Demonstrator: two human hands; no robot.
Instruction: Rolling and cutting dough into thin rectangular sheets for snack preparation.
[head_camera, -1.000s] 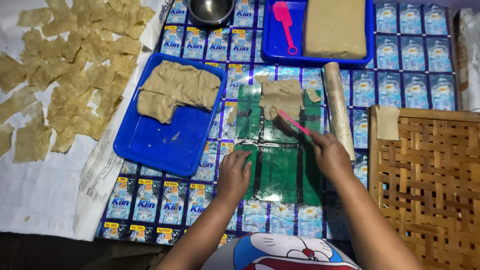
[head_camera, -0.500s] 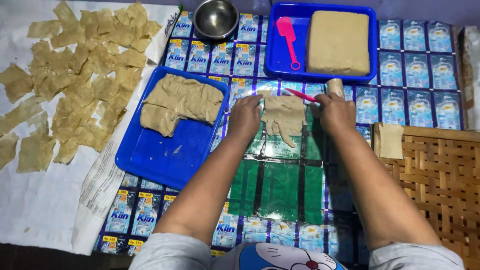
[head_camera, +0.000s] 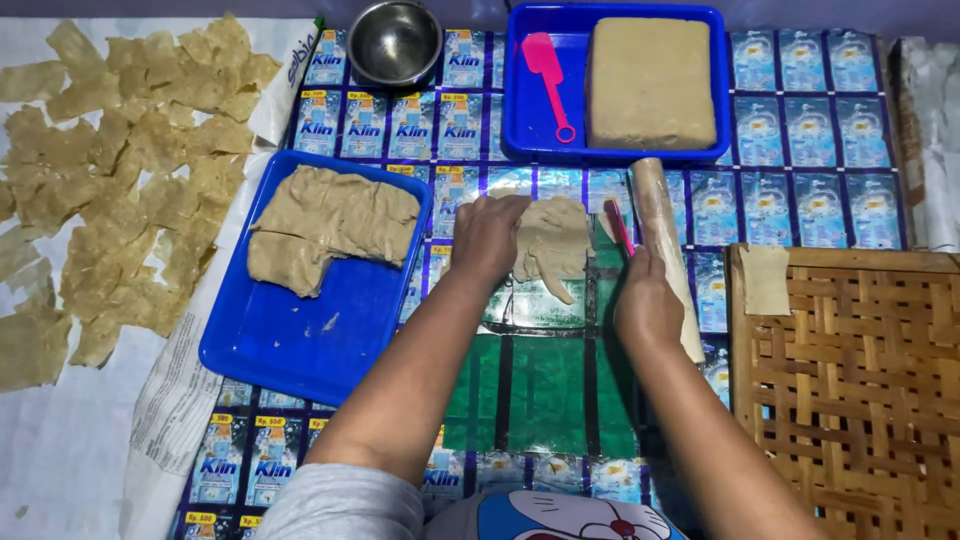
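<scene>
Pressing a thin beige dough sheet (head_camera: 552, 245) flat on the green plastic mat (head_camera: 540, 385).
The left hand (head_camera: 487, 235) is lying open on the sheet's left edge; the right hand (head_camera: 645, 300) is gripping a slim pink scraper (head_camera: 617, 227), just beside the pale wooden rolling pin (head_camera: 662, 230) at right.

Left hand (head_camera: 487, 235) hides dough sheet's (head_camera: 553, 245) left part; woven tray (head_camera: 850, 400) cut off at right/bottom edges.
</scene>
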